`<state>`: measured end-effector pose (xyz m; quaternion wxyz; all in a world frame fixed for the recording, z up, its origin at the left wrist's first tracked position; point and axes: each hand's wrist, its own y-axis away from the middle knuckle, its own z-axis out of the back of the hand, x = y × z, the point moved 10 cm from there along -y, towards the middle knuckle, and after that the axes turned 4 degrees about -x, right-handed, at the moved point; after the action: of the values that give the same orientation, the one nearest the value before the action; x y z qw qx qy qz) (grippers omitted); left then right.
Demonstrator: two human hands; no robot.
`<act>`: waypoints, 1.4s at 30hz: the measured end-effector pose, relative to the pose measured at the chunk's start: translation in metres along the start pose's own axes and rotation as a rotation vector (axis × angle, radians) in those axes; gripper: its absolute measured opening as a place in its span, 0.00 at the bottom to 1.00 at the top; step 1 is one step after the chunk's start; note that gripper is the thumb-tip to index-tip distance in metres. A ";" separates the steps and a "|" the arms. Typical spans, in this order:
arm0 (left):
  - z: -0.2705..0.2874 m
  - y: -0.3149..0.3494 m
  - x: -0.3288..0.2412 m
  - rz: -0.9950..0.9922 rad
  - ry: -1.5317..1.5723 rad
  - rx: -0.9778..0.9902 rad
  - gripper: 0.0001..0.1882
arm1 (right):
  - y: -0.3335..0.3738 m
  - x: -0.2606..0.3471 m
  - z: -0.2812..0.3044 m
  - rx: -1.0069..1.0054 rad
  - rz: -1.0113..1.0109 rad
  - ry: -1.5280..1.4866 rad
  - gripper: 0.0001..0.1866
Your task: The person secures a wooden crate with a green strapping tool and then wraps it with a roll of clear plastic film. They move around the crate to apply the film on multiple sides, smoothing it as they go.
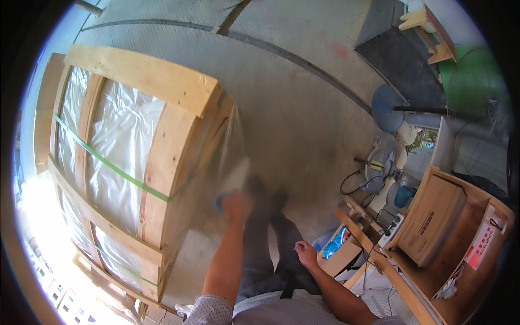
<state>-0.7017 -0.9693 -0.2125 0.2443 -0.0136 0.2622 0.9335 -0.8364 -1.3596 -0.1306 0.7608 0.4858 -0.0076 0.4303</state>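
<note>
Concrete floor [303, 135] spans the middle, a dark curved groove crossing its far part. Largest thing on it: a wooden crate [157, 157] at the person's left, panels of clear plastic film [125, 119] between its boards, a green strap [114, 165] round it. The crate walls off the space just left of the left arm. At right, a wooden cabinet [501, 216] with a brown carton [436, 219] inside; upper right, a green drum [471, 81] and a round blue-grey disc [387, 108] on a dark pole. Cables, a wooden rail [398, 287] and small gear crowd the ground near the right arm.

Crate's lower left lost in glare; picture rim cuts off the cabinet's outer edge. A pale, see-through sheet [230, 138] hangs at the crate's near corner, smeared by motion.

Left hand [233, 205] blurred, beside the crate's near side, a blue thing [218, 202] against its left edge; kind unclear, and whether the fingers close on it cannot be told. Right hand [306, 254] near the right thigh, fingers loosely curled; whether the tips meet cannot be told.
</note>
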 end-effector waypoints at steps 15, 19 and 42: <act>-0.007 0.088 0.067 -0.292 -0.015 0.037 0.30 | 0.056 -0.084 0.016 -0.056 0.069 -0.097 0.08; -0.027 0.069 0.083 0.088 0.395 0.018 0.33 | 0.075 -0.101 0.004 -0.079 -0.009 -0.165 0.07; 0.051 0.083 0.250 -1.045 -0.439 0.109 0.17 | 0.307 -0.169 -0.234 -0.296 -0.163 -0.409 0.10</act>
<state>-0.9554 -0.8935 -0.1672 0.7229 0.0652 0.2114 0.6546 -1.2411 -1.2458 -0.1018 0.8383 0.4451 -0.1850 0.2548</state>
